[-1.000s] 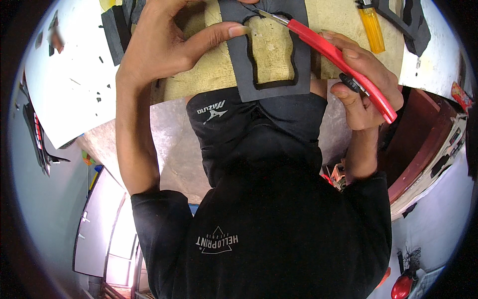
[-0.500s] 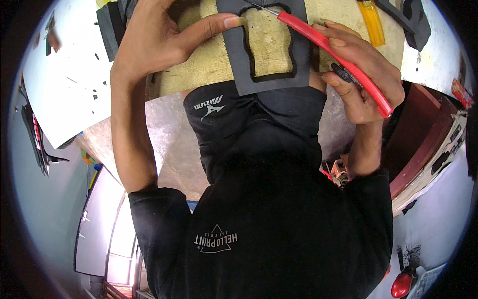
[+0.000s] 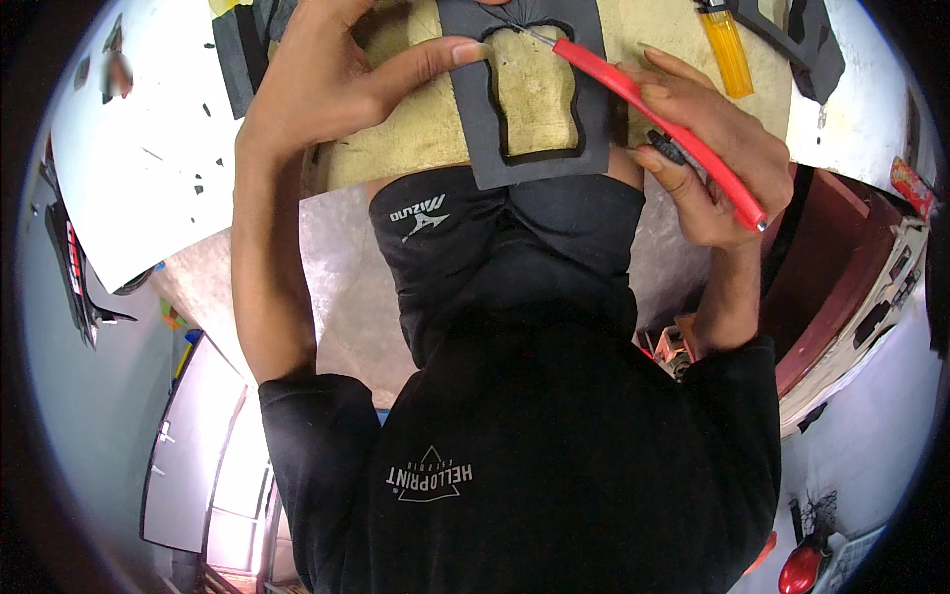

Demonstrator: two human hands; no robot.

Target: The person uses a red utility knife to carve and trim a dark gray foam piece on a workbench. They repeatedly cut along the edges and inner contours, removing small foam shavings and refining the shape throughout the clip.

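Observation:
A dark grey foam sheet point(image 3: 483, 148) with a wavy, bottle-like opening lies on a worn yellowish board. My left hand point(image 3: 332, 94) holds its left edge, the thumb lying flat on the foam; most of the fingers are cut off by the upper edge of the picture. In my right hand point(image 3: 717, 148) is a cutter knife point(image 3: 653, 107) with a long red handle, a black knob and a thin metal blade. The blade's tip meets the foam at the upper end of the opening, where the material is puckered.
A yellow see-through lighter point(image 3: 727, 51) and dark foam offcuts point(image 3: 816, 54) lie at the upper right. More dark strips point(image 3: 236, 61) sit at the upper left. Small black scraps dot the white surface point(image 3: 119, 188). My lap is against the board's near edge.
My left forearm has shifted slightly right. The foam sheet has turned a little, and the knife has moved slightly down at its tip with my right hand.

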